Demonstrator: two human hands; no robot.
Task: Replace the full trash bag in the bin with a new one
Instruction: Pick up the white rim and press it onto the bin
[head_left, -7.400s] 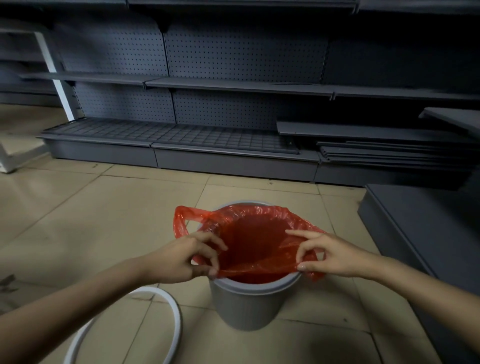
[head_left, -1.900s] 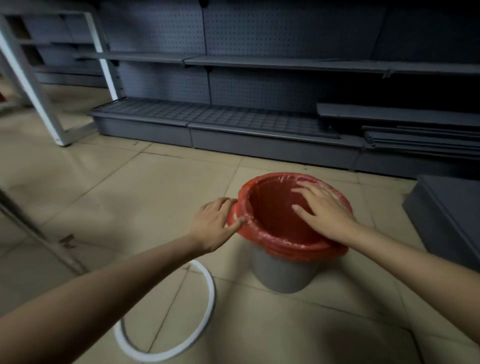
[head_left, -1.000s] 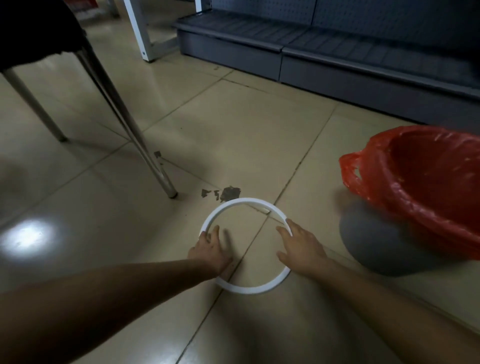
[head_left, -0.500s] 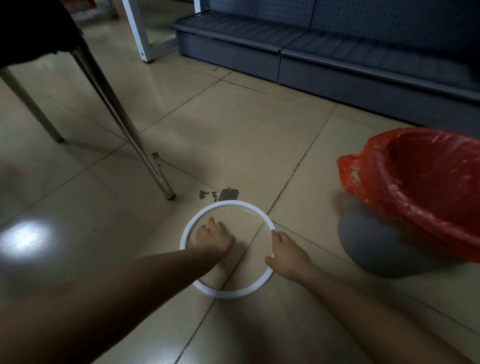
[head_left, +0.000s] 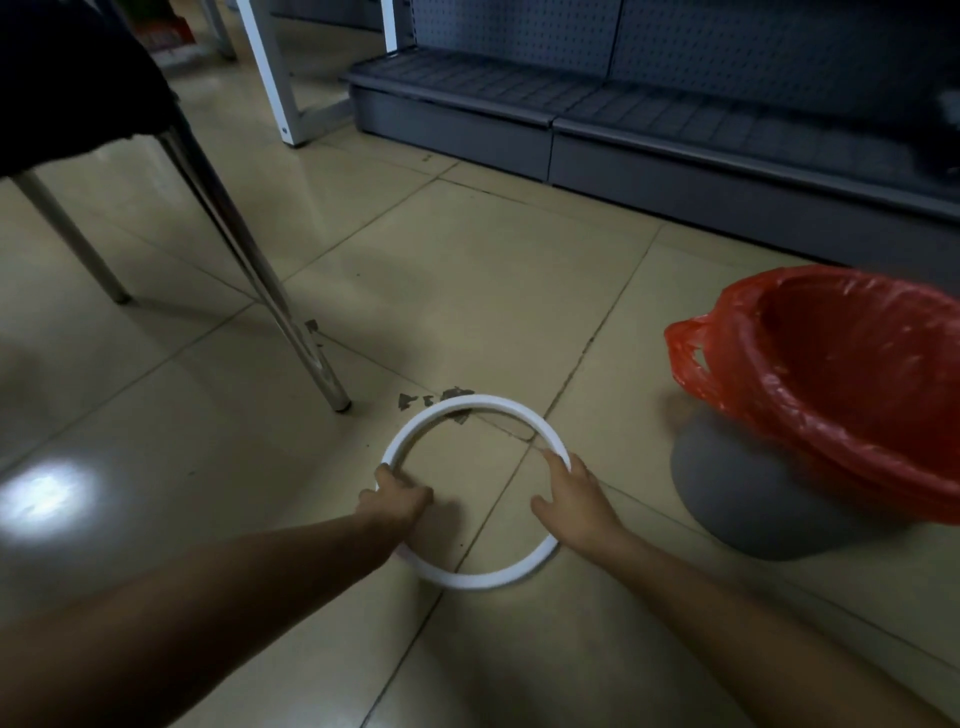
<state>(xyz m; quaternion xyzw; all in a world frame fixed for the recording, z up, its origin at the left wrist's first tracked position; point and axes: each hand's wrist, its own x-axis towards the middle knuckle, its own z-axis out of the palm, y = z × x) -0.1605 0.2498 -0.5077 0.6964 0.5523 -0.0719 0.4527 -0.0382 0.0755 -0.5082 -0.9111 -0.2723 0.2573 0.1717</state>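
A grey bin (head_left: 748, 499) stands at the right, lined with a red plastic bag (head_left: 852, 395) folded over its rim; one bag handle sticks out on the left side. A white plastic ring (head_left: 467, 404) is at floor level in the middle, its near part slightly raised. My left hand (head_left: 397, 499) grips the ring's left side with fingers curled around it. My right hand (head_left: 576, 493) holds the ring's right side. Both hands are well left of the bin.
Metal chair legs (head_left: 291, 322) and a dark seat stand at the left. Grey store shelving (head_left: 597, 135) runs along the back, with a white upright frame (head_left: 275, 78). Dark scraps (head_left: 431, 400) lie on the beige tiled floor by the ring's far edge.
Both hands left the bag-lined bin and went down to the white ring on the floor. They have closed on its two sides, and the ring has shifted a little.
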